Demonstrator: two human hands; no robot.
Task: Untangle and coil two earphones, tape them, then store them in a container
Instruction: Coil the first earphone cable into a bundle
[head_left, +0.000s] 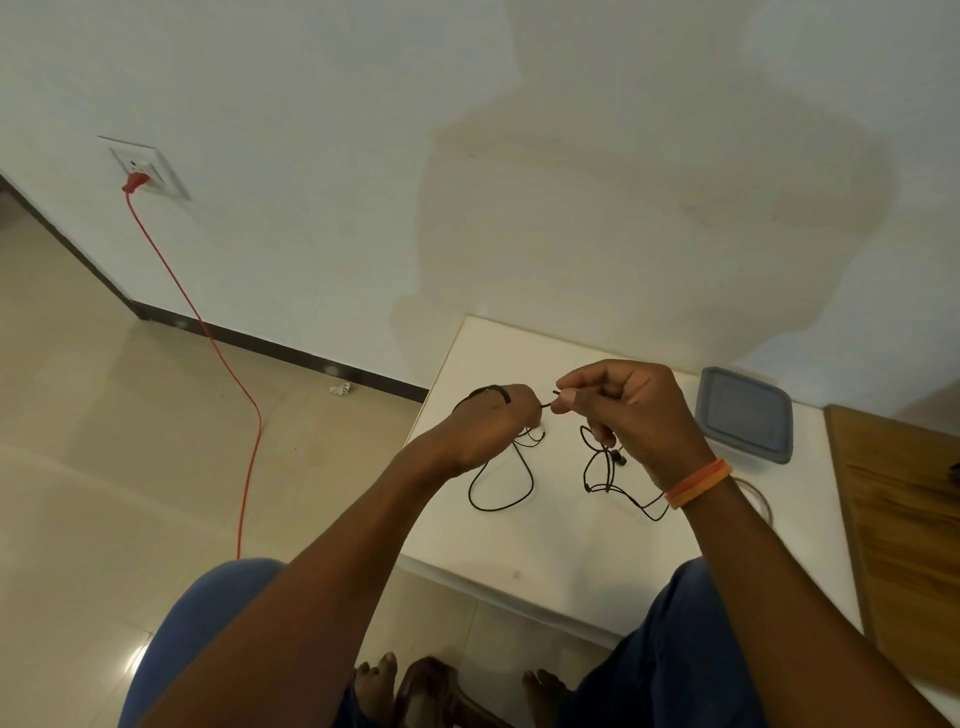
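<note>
Black earphone cable (498, 506); blue-grey container (746, 414); orange wristband (698, 483); white table (545, 540).

Single head-worn wide-angle view, angled forward and down from above the seated person's lap. It faces a white plastered wall (467, 156) at 12 o'clock. The small white square table (545, 540) lies close below, toward 1 o'clock. No second view.

I see a white wall (467, 130), beige tiled floor (104, 415), dark skirting (291, 353), white table (545, 535), wooden board (904, 519).
</note>
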